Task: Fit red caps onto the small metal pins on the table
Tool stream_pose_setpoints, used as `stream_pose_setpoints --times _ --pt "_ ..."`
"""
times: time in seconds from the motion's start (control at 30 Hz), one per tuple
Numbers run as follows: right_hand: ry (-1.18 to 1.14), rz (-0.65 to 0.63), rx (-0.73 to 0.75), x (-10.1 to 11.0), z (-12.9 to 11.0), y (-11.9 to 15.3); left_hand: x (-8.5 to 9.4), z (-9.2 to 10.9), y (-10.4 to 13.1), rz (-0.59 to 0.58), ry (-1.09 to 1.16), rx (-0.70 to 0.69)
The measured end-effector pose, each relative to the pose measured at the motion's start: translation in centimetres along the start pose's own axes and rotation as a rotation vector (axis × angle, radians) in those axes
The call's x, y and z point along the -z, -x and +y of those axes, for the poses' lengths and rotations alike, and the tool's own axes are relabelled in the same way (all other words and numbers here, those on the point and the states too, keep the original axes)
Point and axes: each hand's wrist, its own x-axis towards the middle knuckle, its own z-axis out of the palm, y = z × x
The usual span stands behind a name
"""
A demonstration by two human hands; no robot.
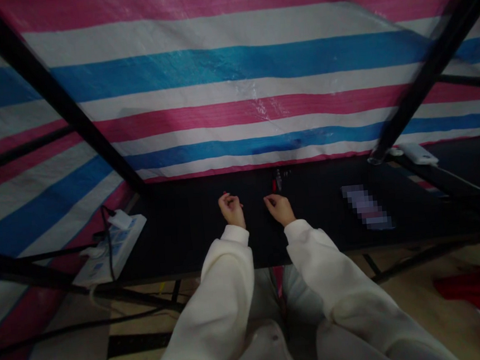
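My left hand (231, 210) is closed above the black table, its fingers curled together. Specks of red show at its fingertips and beside the palm, too small for me to name. To its right, my right hand (280, 207) is closed in a pinch, with the thumb and index finger together. Whatever lies between those fingertips, if anything, cannot be made out. Just beyond the right hand lies a tool with a red handle (274, 185), next to a dark grey metallic piece (279, 180). Several tiny light bits (286, 173) are scattered beside them.
A white power strip (133, 229) with plugs and cables sits at the table's left end. A blurred-out phone-like object (366, 207) lies on the black table (319, 218) at right. Beyond it are a white device (418, 154) with a cable and black frame posts (416, 75).
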Motion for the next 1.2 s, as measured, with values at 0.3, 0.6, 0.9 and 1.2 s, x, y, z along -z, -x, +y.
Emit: stream_pose_setpoints --times 0.3,0.6,0.9,1.2 --pt "-0.066 -0.019 0.096 -0.8 0.7 0.6 0.0 0.1 -0.8 0.125 0.097 0.125" --pt "-0.107 -0.008 0.094 -0.8 0.9 0.6 -0.2 -0.3 -0.7 0.013 0.270 0.212" --pt "-0.256 0.072 0.117 -0.5 0.5 0.7 -0.3 0.7 0.5 -0.387 0.273 0.410" --pt "-0.222 0.018 0.096 0.2 0.2 1.0 -0.3 0.2 0.9 -0.694 0.155 0.499"
